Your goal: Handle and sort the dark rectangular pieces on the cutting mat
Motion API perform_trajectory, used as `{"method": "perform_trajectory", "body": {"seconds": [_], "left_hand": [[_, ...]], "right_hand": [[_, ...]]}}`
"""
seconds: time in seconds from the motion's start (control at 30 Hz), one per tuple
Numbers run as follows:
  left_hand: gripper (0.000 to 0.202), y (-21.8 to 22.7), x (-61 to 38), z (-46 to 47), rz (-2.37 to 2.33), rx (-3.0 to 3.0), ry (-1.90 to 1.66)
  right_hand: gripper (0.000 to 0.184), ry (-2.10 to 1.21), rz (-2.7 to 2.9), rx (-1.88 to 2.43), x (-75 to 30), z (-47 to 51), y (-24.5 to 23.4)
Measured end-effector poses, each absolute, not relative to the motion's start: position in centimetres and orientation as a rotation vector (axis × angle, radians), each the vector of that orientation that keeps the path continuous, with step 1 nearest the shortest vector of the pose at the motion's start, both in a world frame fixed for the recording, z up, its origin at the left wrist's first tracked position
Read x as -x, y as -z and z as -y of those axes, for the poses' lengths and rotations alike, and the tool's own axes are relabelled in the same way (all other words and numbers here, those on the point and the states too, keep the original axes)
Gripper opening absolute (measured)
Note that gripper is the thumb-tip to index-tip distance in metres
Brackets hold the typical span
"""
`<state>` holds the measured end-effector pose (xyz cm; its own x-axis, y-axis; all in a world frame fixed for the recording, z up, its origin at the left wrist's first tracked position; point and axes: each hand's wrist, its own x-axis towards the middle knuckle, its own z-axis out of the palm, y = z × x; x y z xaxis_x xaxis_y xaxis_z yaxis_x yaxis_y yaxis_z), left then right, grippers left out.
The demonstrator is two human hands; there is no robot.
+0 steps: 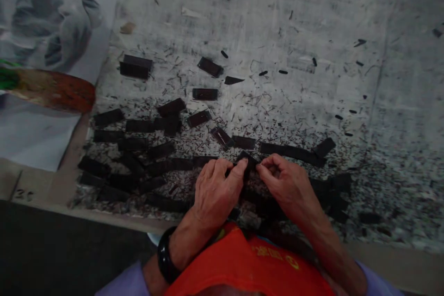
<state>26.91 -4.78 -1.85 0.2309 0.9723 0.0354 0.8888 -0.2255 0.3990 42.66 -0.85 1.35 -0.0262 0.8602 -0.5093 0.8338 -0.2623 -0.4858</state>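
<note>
My left hand [217, 185] is closed, pinching a small black rectangular piece [247, 161] between thumb and fingers. Right of it, my right hand [282, 175] has thumb and forefinger pinched together at that piece's edge; whether it grips the piece or a tiny scrap there I cannot make out. Just beyond my fingers lie more flat black pieces, one [243, 142] close to my left thumb and a long dark strip [291, 151] past my right hand. Dark pieces also lie under and between my wrists, partly hidden.
Several black pieces [107, 136] are spread over the left of the pale, stained work surface [277, 23], among many fine dark scraps. At the far left are a clear plastic bag [52, 23] and an orange-brown object with a green end [52, 90]. The table's front edge [114, 222] runs near my body.
</note>
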Motion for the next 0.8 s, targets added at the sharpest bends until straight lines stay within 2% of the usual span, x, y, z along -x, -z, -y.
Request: {"method": "perform_trajectory", "body": {"seconds": [0.17, 0.53, 0.63, 0.8], "left_hand": [[0.018, 1.2, -27.6, 4.0, -1.825, -2.148, -0.353], [0.012, 0.3, -28.8, 3.0, -1.929, -1.966, -0.219], [0.009, 0.2, -28.8, 3.0, -1.915, -1.961, -0.23], [0.008, 0.1, -28.8, 3.0, -1.906, -1.947, -0.246]], "right_hand": [[0.015, -1.177, 1.941, 2.172, -42.8, 0.7, -1.3], [0.015, -1.197, 1.966, 2.099, -43.3, 0.9, -1.3], [0.014, -1.015, 2.002, 2.005, -43.7, 1.6, -1.6], [0.027, -0.571, 2.266, 1.622, -43.7, 3.1, -1.1]]}}
